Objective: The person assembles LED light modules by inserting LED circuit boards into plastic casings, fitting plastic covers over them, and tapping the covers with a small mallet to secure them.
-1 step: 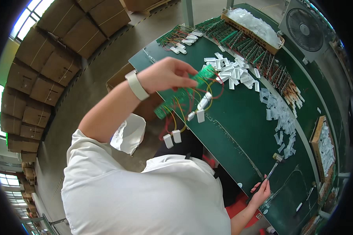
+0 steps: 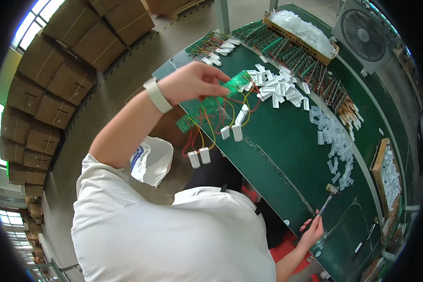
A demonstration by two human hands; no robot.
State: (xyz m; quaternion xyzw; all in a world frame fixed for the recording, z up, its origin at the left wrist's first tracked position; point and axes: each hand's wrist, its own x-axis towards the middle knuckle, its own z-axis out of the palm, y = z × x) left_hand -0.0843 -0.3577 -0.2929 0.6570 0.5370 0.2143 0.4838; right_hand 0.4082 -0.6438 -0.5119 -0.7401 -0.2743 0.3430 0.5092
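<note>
My left hand (image 2: pixel 192 83) is raised over the near left edge of the table, closed on a strip of green circuit board (image 2: pixel 209 105). Red and yellow wires hang from the strip and end in small white plastic cases (image 2: pixel 238 131), which dangle in the air. Low on the right, my right hand (image 2: pixel 313 229) is wrapped round the dark handle of a small hammer (image 2: pixel 332 189). Its shaft slants up over the green tabletop (image 2: pixel 277 141), with the head beside loose translucent plastic pieces (image 2: pixel 336 136).
White plastic cases (image 2: pixel 282 87) lie heaped mid-table. Behind them stand rows of circuit boards (image 2: pixel 293 55) and a carton of clear parts (image 2: pixel 301 30). Another box (image 2: pixel 387 176) and a fan (image 2: pixel 363 35) are at the right. Stacked cartons (image 2: pixel 70 84) stand left; a white bag (image 2: pixel 152 162) lies low beside me.
My left hand has moved slightly up and to the left, carrying the circuit board strip and its dangling cases along. My right hand and the hammer stay in place.
</note>
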